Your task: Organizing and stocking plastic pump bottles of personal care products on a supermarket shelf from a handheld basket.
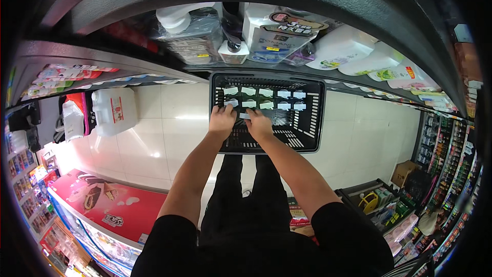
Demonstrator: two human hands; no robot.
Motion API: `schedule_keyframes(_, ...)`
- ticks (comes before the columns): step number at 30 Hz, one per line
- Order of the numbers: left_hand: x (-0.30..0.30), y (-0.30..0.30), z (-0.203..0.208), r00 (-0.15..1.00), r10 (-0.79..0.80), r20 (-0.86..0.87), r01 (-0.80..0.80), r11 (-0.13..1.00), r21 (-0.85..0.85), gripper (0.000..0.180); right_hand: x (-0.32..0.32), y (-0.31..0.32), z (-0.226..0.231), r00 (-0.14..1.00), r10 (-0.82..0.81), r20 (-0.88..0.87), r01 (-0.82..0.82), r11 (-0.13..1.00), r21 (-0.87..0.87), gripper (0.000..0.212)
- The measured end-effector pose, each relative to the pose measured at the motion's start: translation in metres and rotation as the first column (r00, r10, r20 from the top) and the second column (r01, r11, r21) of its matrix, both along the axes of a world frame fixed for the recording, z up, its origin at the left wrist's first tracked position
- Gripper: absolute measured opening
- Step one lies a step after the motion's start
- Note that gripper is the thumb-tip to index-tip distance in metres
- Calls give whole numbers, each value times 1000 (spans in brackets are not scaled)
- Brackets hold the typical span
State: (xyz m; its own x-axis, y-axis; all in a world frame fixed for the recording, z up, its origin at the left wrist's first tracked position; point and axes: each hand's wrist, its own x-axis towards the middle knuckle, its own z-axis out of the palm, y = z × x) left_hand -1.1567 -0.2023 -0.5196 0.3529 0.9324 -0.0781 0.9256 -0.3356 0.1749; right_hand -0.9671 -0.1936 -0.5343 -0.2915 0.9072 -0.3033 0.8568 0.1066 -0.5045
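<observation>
A black slotted shopping basket [319,115] is in front of me, below the shelf edge. Small dark packs with white and pale green tops [266,93] are set in rows inside it, several of them. My left hand [222,121] reaches in at the basket's left part, its fingers curled beside a white-topped pack [231,103]; what they grip is hidden. My right hand [259,124] is just to its right, thumb and fingers closed on a small white-topped piece [245,116] between the two hands.
Shelves of bottles and jugs [343,46] overhang the basket's far side. A white jug [114,111] and hanging bags are at the left. A red-topped freezer [105,200] stands lower left; dark crates [376,202] and a cardboard box [405,172] lie lower right. Pale tiles cover the floor.
</observation>
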Motion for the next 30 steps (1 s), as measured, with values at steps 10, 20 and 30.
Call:
schedule_keyframes(10, 13, -4, 44, 995, 98, 33, -100, 992, 74, 31, 7, 9, 38, 995, -25, -99, 25, 1000, 4, 60)
schedule_keyframes(20, 6, 8, 320, 713, 14, 702, -306, 906, 292, 24, 47, 37, 269, 871, 89, -483, 14, 979, 206, 26)
schedule_keyframes(30, -1, 122, 553, 679, -163, 716, -549, 534, 643, 87, -25, 151, 574, 569, 553, -609, 186, 634, 751, 25)
